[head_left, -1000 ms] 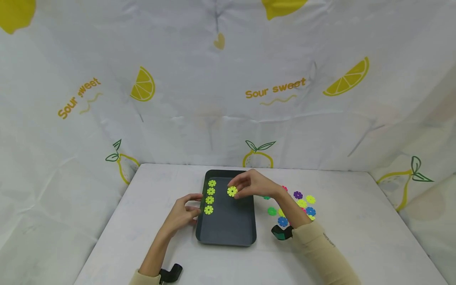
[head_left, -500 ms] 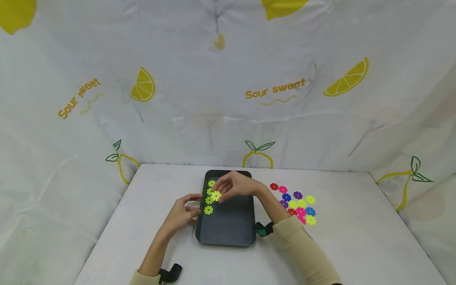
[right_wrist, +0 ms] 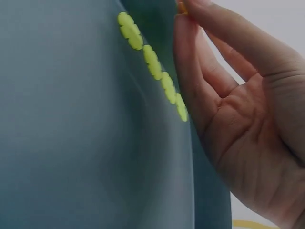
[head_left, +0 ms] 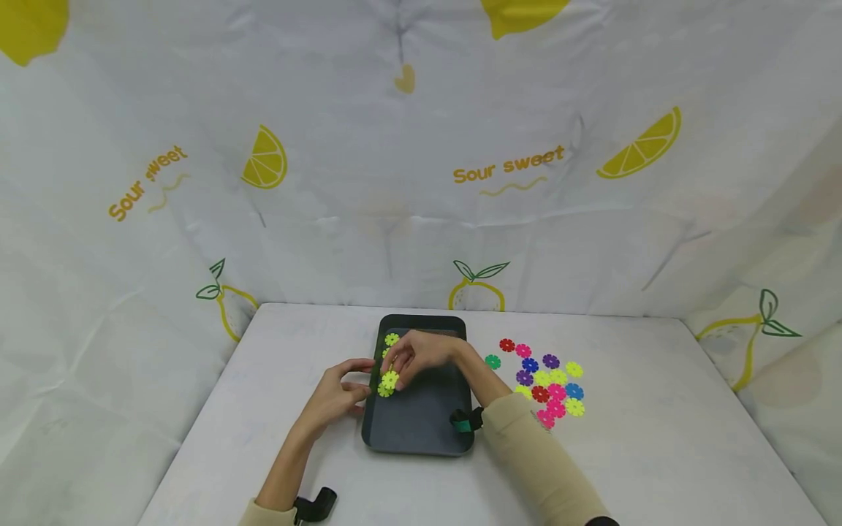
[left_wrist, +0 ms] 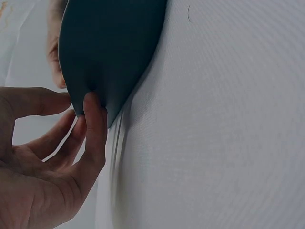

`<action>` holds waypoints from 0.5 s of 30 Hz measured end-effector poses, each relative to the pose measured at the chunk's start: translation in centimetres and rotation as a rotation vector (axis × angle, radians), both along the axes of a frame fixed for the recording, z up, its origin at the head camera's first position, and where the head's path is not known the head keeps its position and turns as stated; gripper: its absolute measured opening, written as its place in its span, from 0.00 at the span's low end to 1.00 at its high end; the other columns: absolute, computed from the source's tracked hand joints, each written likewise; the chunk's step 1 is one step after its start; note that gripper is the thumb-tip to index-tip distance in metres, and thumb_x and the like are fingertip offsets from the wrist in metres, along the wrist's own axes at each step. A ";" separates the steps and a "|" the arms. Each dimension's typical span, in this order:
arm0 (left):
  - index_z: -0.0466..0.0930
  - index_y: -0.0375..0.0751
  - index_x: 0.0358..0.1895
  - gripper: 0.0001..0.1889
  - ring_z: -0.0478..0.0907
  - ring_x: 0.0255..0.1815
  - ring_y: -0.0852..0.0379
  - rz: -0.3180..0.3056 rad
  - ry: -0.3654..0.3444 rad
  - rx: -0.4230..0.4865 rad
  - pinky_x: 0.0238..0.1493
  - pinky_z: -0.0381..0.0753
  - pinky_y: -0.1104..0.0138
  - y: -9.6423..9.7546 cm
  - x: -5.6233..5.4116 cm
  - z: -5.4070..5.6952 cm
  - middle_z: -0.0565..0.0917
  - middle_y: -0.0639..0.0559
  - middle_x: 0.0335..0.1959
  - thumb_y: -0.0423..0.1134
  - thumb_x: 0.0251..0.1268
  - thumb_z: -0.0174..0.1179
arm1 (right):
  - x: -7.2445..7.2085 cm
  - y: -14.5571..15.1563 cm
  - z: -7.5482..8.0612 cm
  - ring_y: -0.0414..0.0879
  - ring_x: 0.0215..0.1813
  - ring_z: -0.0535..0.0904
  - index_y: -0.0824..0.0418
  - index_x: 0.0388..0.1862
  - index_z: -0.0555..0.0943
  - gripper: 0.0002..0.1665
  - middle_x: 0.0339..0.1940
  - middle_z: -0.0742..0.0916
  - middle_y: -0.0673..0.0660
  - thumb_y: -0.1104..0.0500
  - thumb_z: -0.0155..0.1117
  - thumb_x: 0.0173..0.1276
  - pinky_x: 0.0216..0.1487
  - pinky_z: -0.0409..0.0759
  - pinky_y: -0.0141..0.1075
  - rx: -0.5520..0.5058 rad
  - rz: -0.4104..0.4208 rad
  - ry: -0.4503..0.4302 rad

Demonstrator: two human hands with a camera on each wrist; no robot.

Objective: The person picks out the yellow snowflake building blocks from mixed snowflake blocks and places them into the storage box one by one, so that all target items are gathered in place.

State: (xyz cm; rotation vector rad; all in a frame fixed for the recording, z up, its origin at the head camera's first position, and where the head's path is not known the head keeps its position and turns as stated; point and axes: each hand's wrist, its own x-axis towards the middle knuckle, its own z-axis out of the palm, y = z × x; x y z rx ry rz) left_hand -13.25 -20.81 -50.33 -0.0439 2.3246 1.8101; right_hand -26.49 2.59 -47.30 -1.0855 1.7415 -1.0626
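Observation:
A dark grey-green tray (head_left: 421,427) lies on the white table. My right hand (head_left: 421,352) is over its left side, pinching a yellow-green notched plastic disc (head_left: 390,379) between thumb and fingertips. Below that disc, another yellow-green disc (head_left: 384,391) partly shows in the tray. A yellow-green disc (head_left: 392,339) sits at the far end of the same row, and my right fingers hide part of the row. The right wrist view shows these row discs (right_wrist: 152,62) lined up along the tray wall. My left hand (head_left: 337,393) touches the tray's left outer edge with its fingertips.
To the right of the tray, several loose discs (head_left: 556,392) in pink, red, blue, purple, yellow and green lie spread on the table (head_left: 645,438). A white lemon-print cloth (head_left: 368,241) hangs behind and beside the table.
My right hand has moved left and then nearer along the tray, carrying the yellow-green disc from the tray's middle to the near end of the row. My left hand has stayed still.

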 end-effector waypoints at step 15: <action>0.78 0.38 0.73 0.29 0.91 0.50 0.49 -0.008 0.007 0.004 0.40 0.94 0.57 0.0 0.1 0.0 0.79 0.34 0.73 0.29 0.69 0.65 | 0.7 -1.6 -1.2 0.40 0.38 0.92 0.68 0.59 0.87 0.19 0.41 0.95 0.63 0.73 0.71 0.70 0.48 0.93 0.36 0.156 0.055 -0.091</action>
